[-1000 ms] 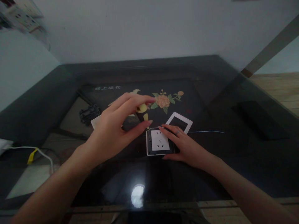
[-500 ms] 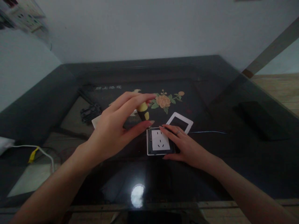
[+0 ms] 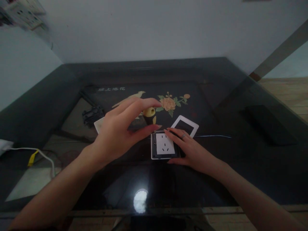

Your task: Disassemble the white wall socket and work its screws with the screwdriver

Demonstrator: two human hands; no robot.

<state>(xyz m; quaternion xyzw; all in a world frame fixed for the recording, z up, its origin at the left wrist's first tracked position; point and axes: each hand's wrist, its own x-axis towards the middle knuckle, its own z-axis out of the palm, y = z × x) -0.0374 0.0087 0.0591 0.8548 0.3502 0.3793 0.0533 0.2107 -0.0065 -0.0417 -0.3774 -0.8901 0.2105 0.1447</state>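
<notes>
My left hand (image 3: 120,128) is curled around a short screwdriver (image 3: 149,115) with a yellow and black handle. The thumb and index finger are spread apart on either side of the handle, and the other fingers are hidden behind it. The tool's thin shaft points down at the left side of a wall socket (image 3: 165,144), which lies face up with a white centre and dark border. Around the socket's right side, my right hand (image 3: 186,146) grips with fingers on the top edge and the thumb at the bottom. A white cover frame (image 3: 187,123) lies just behind that hand.
A dark jumbled item (image 3: 92,115) lies left of my left hand, near a partly hidden white piece (image 3: 98,124). A white cable (image 3: 47,155) with a yellow tag runs at the far left. To the right are a thin wire (image 3: 214,136) and a black flat object (image 3: 269,125).
The screwdriver handle has turned and tilted, now showing its yellow end. My left fingers have shifted slightly right. My right hand and the socket stay in place.
</notes>
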